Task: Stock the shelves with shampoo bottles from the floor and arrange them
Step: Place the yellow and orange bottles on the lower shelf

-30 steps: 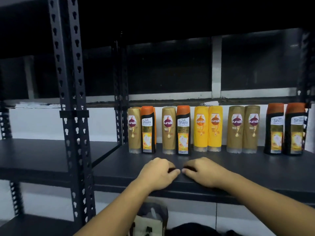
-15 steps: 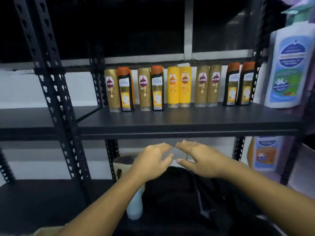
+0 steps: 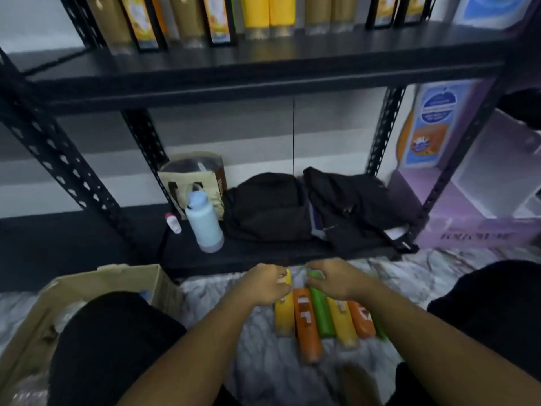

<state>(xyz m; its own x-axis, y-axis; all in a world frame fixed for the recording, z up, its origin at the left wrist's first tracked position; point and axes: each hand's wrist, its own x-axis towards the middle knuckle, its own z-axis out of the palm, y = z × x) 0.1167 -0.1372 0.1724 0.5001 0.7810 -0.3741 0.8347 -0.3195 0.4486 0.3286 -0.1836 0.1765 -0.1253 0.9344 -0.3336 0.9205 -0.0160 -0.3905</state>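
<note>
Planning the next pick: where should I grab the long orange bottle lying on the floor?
Take the orange bottle at its near end, from above: that end sticks out past the yellow bottle and green bottle lying tight beside it, leaving room to close round it.

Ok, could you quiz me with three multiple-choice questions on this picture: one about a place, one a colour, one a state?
1. Where does the pale blue water bottle stand? A in the cardboard box; B on the bottom shelf; C on the upper shelf.
2. What colour is the bottle at the right hand? A green; B purple; C white.
3. How are the shampoo bottles on the floor placed? A upright; B stacked; C lying flat.
Answers: 1 B, it stands on the lowest board. 2 A, its green body runs out from the fingers. 3 C, they lie in a row.
</note>
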